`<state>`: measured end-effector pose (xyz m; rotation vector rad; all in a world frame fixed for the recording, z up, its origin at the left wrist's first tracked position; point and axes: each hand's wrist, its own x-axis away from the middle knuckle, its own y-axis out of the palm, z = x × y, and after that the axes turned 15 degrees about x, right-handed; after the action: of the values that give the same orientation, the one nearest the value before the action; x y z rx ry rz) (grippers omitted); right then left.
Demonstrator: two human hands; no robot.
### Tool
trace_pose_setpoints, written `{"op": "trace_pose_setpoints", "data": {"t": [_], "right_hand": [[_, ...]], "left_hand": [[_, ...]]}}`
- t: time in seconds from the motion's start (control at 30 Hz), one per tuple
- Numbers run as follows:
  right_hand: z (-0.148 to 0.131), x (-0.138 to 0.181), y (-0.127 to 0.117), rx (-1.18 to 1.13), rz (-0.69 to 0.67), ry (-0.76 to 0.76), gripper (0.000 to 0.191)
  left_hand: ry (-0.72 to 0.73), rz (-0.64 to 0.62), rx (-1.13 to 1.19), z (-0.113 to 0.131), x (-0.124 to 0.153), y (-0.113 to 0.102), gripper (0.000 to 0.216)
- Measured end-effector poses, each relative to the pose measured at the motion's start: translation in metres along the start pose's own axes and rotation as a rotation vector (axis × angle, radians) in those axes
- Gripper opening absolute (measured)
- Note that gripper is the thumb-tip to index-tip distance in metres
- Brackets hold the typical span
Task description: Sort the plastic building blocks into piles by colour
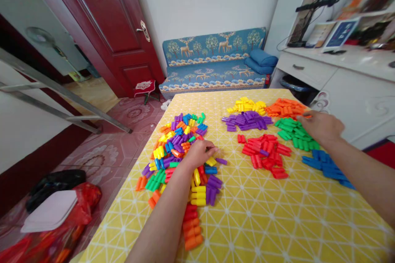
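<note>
My left hand (pixel 200 154) is over the right side of a mixed heap of small plastic tube-like pieces (pixel 177 139). Its fingers are curled together, and whatever they may hold is hidden. A lone purple piece (pixel 221 161) lies just right of its fingertips. My right hand (pixel 322 126) reaches to the far right, fingertips pinched at the edge of the orange pile (pixel 285 107) and above the green pile (pixel 298 133). Orange shows at those fingertips, but I cannot tell whether it is held. Under the right forearm lies the blue pile (pixel 327 166).
Red pieces (pixel 267 154), with a purple one among them, lie mid-table. Behind are purple (pixel 247 121) and yellow (pixel 247 106) piles. A yellow patterned cloth (pixel 247 222) covers the table. A blue sofa (pixel 212 63) stands beyond, a white cabinet (pixel 354 102) at right.
</note>
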<state>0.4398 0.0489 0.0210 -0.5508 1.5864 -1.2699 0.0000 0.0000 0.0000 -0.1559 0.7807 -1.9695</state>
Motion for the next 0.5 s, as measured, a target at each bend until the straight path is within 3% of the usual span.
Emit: {"op": "trace_pose_setpoints", "data": {"t": [0.1, 0.2, 0.33, 0.43, 0.5], "right_hand": [[-0.023, 0.017, -0.014, -0.114, 0.081, -0.045, 0.032], [-0.068, 0.055, -0.034, -0.383, 0.099, -0.171, 0.024], [-0.141, 0.127, -0.052, -0.854, -0.145, -0.406, 0.021], [-0.186, 0.174, -0.055, -1.099, -0.368, -0.431, 0.029], [-0.206, 0.192, -0.052, -1.230, -0.465, -0.367, 0.033]], "left_hand": [[0.000, -0.001, 0.005, 0.001, 0.000, 0.000, 0.028], [-0.005, -0.010, 0.003, 0.002, 0.000, 0.000, 0.028], [-0.004, -0.011, 0.003, 0.002, 0.001, 0.000, 0.026], [-0.002, 0.001, -0.008, 0.002, 0.001, 0.000, 0.023], [-0.004, 0.009, -0.021, 0.002, 0.001, 0.001, 0.019]]}}
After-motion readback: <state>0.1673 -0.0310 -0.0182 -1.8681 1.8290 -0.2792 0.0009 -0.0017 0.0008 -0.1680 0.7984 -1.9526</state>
